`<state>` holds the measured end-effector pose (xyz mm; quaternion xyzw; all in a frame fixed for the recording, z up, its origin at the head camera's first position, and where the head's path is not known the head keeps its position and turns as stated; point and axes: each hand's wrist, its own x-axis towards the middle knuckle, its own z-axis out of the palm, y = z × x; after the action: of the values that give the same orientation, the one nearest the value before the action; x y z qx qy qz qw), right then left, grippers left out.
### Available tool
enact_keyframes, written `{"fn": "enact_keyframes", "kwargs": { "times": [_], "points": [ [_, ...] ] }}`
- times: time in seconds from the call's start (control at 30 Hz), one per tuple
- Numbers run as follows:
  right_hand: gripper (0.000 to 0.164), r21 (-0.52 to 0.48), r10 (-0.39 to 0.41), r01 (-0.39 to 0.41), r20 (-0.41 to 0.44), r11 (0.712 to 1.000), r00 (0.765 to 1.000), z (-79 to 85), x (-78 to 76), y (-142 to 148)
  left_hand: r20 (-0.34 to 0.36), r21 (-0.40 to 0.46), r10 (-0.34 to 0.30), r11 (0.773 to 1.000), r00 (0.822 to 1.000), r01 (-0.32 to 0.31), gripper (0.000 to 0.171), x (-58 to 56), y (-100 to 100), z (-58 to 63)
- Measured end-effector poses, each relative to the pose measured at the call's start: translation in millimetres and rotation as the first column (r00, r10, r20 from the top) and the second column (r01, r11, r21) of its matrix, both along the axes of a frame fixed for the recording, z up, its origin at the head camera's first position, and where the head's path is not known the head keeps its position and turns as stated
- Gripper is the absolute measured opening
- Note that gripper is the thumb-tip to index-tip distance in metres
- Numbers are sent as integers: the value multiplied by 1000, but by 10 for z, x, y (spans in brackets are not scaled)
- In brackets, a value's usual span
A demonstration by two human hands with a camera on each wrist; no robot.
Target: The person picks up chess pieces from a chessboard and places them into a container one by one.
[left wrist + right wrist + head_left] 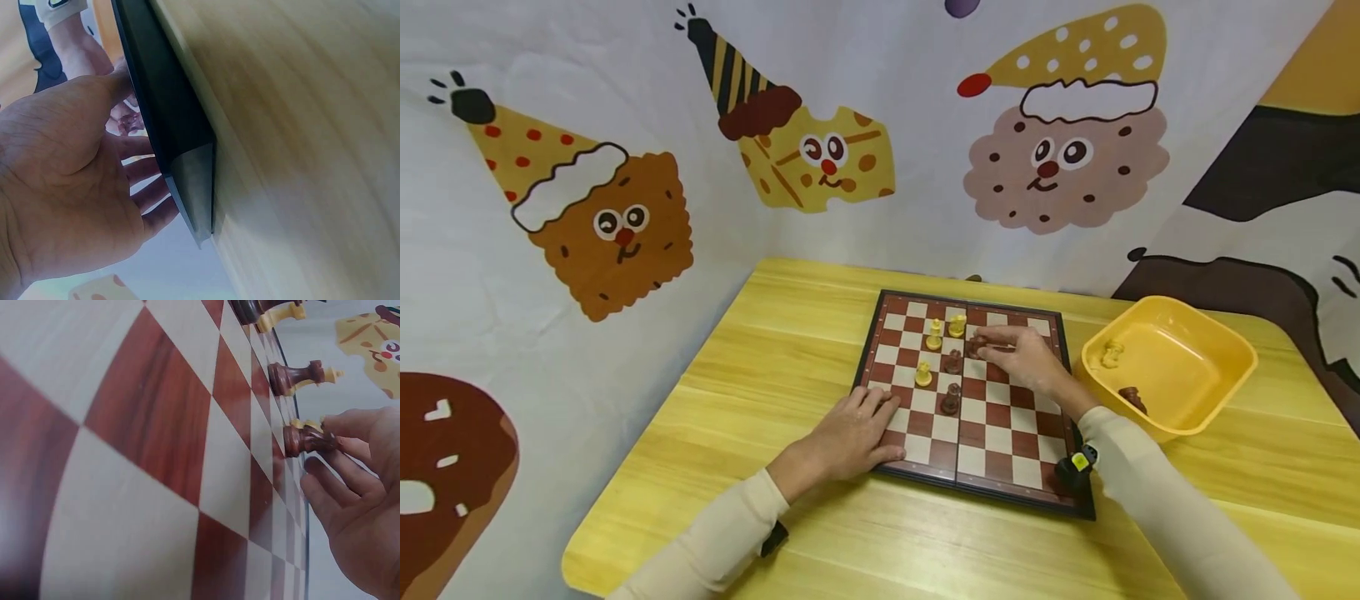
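A brown-and-cream chessboard (1026, 417) lies on the wooden table. Over its far right half, my right hand (1022, 357) pinches the top of a dark brown chess knight (300, 440) between thumb and fingers, its base at the board. My left hand (853, 429) rests on the board's left edge with fingers extended; the left wrist view shows its fingers reaching over the dark side of the board (165, 81). Left of the knight stand two dark brown pieces, one nearer (951, 399) and one farther (952, 361). Three yellow pieces (934, 335) stand upright near them.
Right of the board sits a yellow plastic tub (1217, 408), close to the right forearm. Inside it lie a yellow chess piece (1112, 353) and a dark brown one (1132, 399). A cartoon-printed cloth (917, 225) hangs behind the table (730, 375).
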<state>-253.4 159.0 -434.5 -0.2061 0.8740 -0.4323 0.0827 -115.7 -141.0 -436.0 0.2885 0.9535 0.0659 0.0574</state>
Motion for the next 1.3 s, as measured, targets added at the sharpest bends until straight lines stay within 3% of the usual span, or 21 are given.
{"fn": "enact_keyframes", "kwargs": {
  "times": [0.4, 0.73, 1.13, 1.3],
  "points": [
    [31, -24, -5, 5, -11, 1000, 1000, -64, -95, -38, 32, -23, 10, 1000, 999, -9, 73, -11, 2, 63],
    [27, -20, -49, 48, -87, 999, 995, -118, -82, -27, 33, -32, 13, 999, 999, -12, 74, -28, 32, 41],
    [27, -84, -33, 30, -40, 996, 999, -180, -65, -153, 106, -41, 73, 997, 992, -69, 72, 64, 31, 101],
    [26, -44, -48, 44, -89, 998, 995, -157, -51, -92, 91, -39, 51, 998, 995, -48, 73, 30, 61, 96]
  ]
}}
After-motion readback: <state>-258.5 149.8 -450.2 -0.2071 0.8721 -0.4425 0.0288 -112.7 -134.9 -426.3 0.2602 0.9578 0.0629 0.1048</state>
